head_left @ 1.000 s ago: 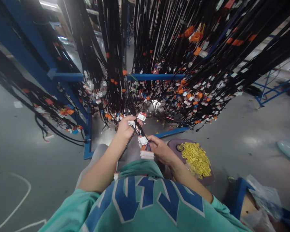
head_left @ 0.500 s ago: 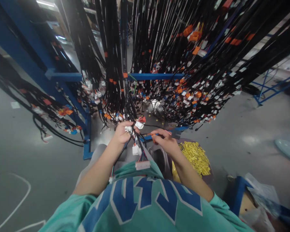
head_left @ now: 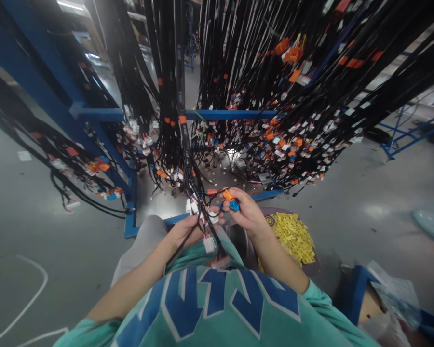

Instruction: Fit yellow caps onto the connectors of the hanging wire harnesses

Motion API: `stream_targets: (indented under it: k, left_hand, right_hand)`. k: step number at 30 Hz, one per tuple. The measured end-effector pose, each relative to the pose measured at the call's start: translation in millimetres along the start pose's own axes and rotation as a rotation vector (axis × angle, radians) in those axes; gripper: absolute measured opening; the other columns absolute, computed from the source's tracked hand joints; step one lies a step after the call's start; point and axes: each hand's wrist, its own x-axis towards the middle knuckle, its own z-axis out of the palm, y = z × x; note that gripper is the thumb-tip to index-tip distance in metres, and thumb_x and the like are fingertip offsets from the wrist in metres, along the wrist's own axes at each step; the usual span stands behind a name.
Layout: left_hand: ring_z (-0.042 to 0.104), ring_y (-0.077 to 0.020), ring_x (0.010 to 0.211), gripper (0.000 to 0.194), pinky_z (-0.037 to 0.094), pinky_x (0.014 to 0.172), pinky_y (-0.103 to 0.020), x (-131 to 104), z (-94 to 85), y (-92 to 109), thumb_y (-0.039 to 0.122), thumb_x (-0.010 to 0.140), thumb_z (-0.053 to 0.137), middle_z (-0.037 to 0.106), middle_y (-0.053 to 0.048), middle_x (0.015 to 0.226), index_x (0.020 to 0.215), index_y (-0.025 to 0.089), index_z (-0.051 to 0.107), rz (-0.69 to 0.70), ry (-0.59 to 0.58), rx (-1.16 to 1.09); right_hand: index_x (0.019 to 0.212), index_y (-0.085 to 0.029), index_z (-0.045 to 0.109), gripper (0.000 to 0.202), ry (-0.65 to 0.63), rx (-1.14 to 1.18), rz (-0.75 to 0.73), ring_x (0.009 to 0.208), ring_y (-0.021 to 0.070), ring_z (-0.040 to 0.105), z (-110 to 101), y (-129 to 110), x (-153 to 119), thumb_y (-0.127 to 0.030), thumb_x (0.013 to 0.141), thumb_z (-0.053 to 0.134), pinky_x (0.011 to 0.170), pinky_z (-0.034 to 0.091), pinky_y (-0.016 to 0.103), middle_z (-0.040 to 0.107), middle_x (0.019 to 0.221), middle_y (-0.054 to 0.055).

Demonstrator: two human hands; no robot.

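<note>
Left hand (head_left: 183,231) loosely cradling cable bundle (head_left: 203,210), right hand (head_left: 249,212) pinching orange connector (head_left: 228,195)

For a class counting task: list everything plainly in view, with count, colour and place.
Cables: many, black, hanging ahead
Frame: one, blue, among cables
Hanging connectors: many, mixed, cable ends
Orange connector: one, orange, centre
Blue connector: one, blue, centre
White connectors: several, white, near lap
Tray: one, purplish, right
Yellow pieces: uncountable, yellow, on tray
Disc: one, dark, on tray
Stand: one, blue, lower right
Plastic: some, clear, lower right
Cord: some, white, lower left
Oval: one, pale, right edge
Floor: one, grey, below
Shirt: one, teal, bottom
Trousers: one, grey, bottom
Left grip: one, bare, under white connectors
Right grip: one, bare, holding orange connector
</note>
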Motion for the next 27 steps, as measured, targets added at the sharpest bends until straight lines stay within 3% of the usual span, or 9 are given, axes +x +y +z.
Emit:
stream_targets:
  k: [3,8,12,16,21,24,27]
  left_hand:
    - [0.064,-0.0226,0.069,0.037,0.049,0.065,-0.034,0,1.2,1,0.025,0.054,0.073,0.067,-0.011,0.081,0.087,0.011,0.063,-0.019,0.1,0.031]
    - [0.051,-0.0093,0.041,0.027,0.046,0.045,-0.024,8,6.3,8,0.02,0.063,0.067,0.062,-0.002,0.062,0.089,0.013,0.061,0.083,0.246,0.045]
    - [0.052,-0.0103,0.042,0.028,0.045,0.043,-0.022,10,6.6,10,0.019,0.061,0.069,0.059,-0.002,0.056,0.088,0.012,0.061,0.068,0.272,0.098]
    - [0.051,-0.0109,0.043,0.024,0.043,0.041,-0.022,10,5.5,13,0.021,0.058,0.072,0.059,-0.003,0.054,0.077,0.01,0.063,0.008,0.254,0.142]
    - [0.051,-0.0095,0.041,0.022,0.035,0.036,-0.018,13,5.5,15,0.015,0.059,0.071,0.062,-0.005,0.055,0.079,0.007,0.065,0.016,0.258,0.264]
    - [0.052,-0.0105,0.042,0.024,0.037,0.036,-0.019,15,4.2,14,0.019,0.059,0.072,0.063,-0.006,0.058,0.079,0.007,0.065,0.046,0.245,0.244]
    - [0.056,-0.0118,0.047,0.023,0.045,0.043,-0.02,18,3.9,12,0.018,0.059,0.073,0.065,-0.007,0.062,0.076,0.007,0.064,0.075,0.298,0.164]
  right_hand:
    - [0.079,-0.018,0.05,0.027,-0.036,-0.036,-0.034,0.042,0.005,0.05,7,4,-4,-0.03,0.061,0.064,0.04,0.041,0.016,0.057,0.059,-0.005]
    - [0.081,-0.017,0.05,0.034,-0.092,-0.166,-0.075,0.036,0.0049,0.048,11,14,-13,-0.036,0.06,0.069,0.034,0.037,0.015,0.056,0.055,-0.006]
    - [0.08,-0.018,0.049,0.039,-0.169,-0.161,0.016,0.033,0.0038,0.044,8,21,-14,-0.041,0.058,0.071,0.031,0.034,0.014,0.055,0.051,-0.007]
    - [0.07,-0.017,0.044,0.043,-0.12,-0.194,0.116,0.03,0.0042,0.041,10,23,-10,-0.045,0.054,0.072,0.028,0.031,0.014,0.051,0.043,-0.008]
    - [0.067,-0.017,0.043,0.047,-0.097,-0.225,0.136,0.029,0.0033,0.04,12,25,-5,-0.049,0.049,0.073,0.027,0.03,0.014,0.052,0.045,-0.008]
    - [0.073,-0.016,0.047,0.048,-0.123,-0.214,0.151,0.032,0.0054,0.045,8,21,-5,-0.054,0.052,0.069,0.03,0.035,0.016,0.055,0.049,-0.006]
    - [0.086,-0.018,0.05,0.048,-0.183,-0.209,0.17,0.046,0.0106,0.057,-1,14,-12,-0.053,0.058,0.067,0.042,0.046,0.022,0.062,0.066,-0.001]
